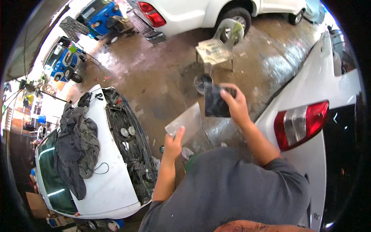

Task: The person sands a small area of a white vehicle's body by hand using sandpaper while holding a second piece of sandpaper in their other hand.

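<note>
My left hand (175,144) is closed, pinching the lower edge of a thin light grey sheet (186,120) that slants up and to the right. Higher and farther right, my right hand (236,101) grips a flat black sheet (215,103), thumb on its face. A dark strip (207,83) curls up at that sheet's upper left; I cannot tell if it belongs to the sheet. The two sheets are close together, held in the air in front of my body. What they are made of is not clear.
A white plastic chair (213,52) stands ahead, a small bucket (198,86) near it. On my right is a white car with a red tail light (301,125). Dark cloth (77,145) drapes a white car with an exposed engine bay on the left. A white pickup (189,13) is farther off.
</note>
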Demonstrator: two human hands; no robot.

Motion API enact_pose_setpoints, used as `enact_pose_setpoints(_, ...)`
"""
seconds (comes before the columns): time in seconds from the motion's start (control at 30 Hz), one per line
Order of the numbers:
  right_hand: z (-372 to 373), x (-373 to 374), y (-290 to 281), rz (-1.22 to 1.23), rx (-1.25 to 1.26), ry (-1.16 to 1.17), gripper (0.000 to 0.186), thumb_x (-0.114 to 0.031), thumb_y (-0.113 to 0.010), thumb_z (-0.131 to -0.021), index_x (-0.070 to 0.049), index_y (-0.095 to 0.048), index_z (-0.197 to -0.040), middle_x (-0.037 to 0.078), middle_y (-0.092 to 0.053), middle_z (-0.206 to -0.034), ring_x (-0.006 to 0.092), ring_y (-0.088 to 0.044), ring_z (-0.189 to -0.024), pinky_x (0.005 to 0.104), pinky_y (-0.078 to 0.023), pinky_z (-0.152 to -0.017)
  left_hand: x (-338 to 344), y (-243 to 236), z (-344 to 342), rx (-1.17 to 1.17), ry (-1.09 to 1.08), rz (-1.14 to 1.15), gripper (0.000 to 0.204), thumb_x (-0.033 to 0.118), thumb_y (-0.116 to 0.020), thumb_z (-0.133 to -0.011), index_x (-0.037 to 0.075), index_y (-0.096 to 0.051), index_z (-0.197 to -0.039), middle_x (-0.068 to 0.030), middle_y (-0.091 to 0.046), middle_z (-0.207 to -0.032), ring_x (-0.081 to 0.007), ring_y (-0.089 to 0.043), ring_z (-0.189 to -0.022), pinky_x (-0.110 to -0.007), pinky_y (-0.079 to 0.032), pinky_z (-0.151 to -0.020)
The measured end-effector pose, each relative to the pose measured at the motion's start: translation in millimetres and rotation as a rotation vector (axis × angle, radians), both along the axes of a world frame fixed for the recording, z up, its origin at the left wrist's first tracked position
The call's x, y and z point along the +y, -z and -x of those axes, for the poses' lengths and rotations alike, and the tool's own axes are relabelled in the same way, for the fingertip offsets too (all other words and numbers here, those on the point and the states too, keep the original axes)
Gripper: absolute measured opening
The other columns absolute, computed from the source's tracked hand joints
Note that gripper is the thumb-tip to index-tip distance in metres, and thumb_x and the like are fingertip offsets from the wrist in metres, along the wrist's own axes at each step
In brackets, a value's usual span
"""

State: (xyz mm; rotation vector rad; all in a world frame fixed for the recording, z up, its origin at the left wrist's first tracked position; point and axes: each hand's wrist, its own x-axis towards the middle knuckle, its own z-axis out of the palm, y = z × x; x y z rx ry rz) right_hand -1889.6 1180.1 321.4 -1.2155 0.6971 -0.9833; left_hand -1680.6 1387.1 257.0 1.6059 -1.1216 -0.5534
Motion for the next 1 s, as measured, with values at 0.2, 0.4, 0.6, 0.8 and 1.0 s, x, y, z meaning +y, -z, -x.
enact_pose_setpoints(0.2,-43.5,-43.6,2.8,0.064,-0.059,0.091,0.048,-0.018,-0.068,-0.095,0.004,-0.051,-0.134,0.012,-0.062,-0.120,0.0143,-0.058,-0.106,0.0280,-0.046,-0.093,-24.9,-75.9,20.8,0.073,0.098,-0.109,0.025,0.009,-0.065,-0.092,-0.002,-0.067,-0.115,-0.0186,-0.070,-0.103,-0.0293,-0.067,-0.090,-0.036,-0.052,-0.081)
enact_pose_setpoints(0.4,-76.1,-41.4,41.8,0.136,-0.031,0.196,0.048,-0.021,-0.066,-0.096,0.004,-0.051,-0.134,0.013,-0.061,-0.122,0.0156,-0.056,-0.112,0.0291,-0.044,-0.097,-43.5,-92.3,20.0,-0.285,0.143,0.170,0.026,0.010,-0.065,-0.092,0.000,-0.068,-0.115,-0.0160,-0.070,-0.103,-0.0321,-0.066,-0.093,-0.037,-0.052,-0.081)
enact_pose_setpoints(0.6,-58.2,44.7,70.5,0.082,0.185,-0.035,0.053,-0.025,-0.067,-0.095,0.003,-0.050,-0.136,0.013,-0.060,-0.129,0.0183,-0.056,-0.118,0.0319,-0.042,-0.104,-52.8,-55.5,-4.4,-0.121,0.004,0.058,0.026,0.011,-0.065,-0.093,-0.002,-0.067,-0.115,-0.0200,-0.070,-0.104,-0.0308,-0.067,-0.093,-0.036,-0.051,-0.077)
enact_pose_setpoints(0.8,-41.3,40.5,43.4,-0.685,-0.226,-0.157,0.045,-0.024,-0.068,-0.095,-0.003,-0.052,-0.131,0.009,-0.065,-0.119,0.0167,-0.064,-0.107,0.0341,-0.052,-0.093,-70.9,-49.5,16.2,0.535,0.038,0.120,0.029,0.018,-0.064,-0.097,-0.004,-0.065,-0.116,-0.0103,-0.069,-0.108,-0.0201,-0.065,-0.094,-0.034,-0.050,-0.082)
enact_pose_setpoints(1.0,-16.6,15.1,8.1,-0.566,-0.338,-0.092,0.037,-0.024,-0.068,-0.095,-0.004,-0.057,-0.125,0.005,-0.067,-0.114,0.0155,-0.065,-0.102,0.0353,-0.052,-0.094,-57.7,-33.9,5.1,0.563,0.328,-0.264,0.029,0.025,-0.063,-0.099,-0.004,-0.068,-0.105,-0.0062,-0.066,-0.088,-0.0157,-0.061,-0.082,-0.028,-0.048,-0.075)
